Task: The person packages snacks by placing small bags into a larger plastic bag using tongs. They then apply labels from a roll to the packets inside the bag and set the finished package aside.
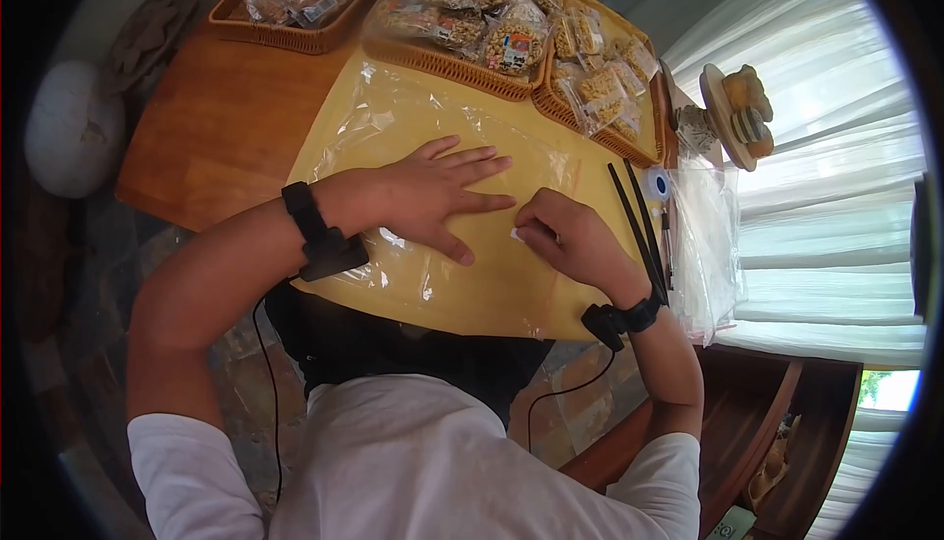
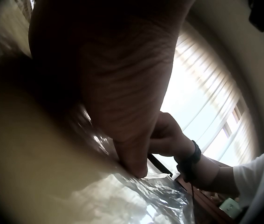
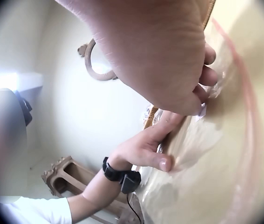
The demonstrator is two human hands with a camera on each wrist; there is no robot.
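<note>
A large clear plastic bag [image 1: 383, 127] lies flat on a yellow sheet [image 1: 462, 314] over the wooden table. My left hand [image 1: 433, 196] rests on the bag with its fingers spread wide. Just right of those fingertips, my right hand [image 1: 578, 240] is curled low over the bag. Between its thumb and fingers it pinches a small white piece [image 1: 516, 234], also visible in the right wrist view as a white scrap [image 3: 202, 111] close to the plastic. The left wrist view shows the left thumb [image 2: 134, 163] down on shiny film.
Wicker baskets [image 1: 457, 70] of packaged snacks line the far side. At the right lie two long black strips [image 1: 634, 215], a white roll [image 1: 656, 184], a pen [image 1: 668, 245] and more clear bags [image 1: 706, 265]. A wooden stand [image 1: 733, 117] sits beyond, near the curtain.
</note>
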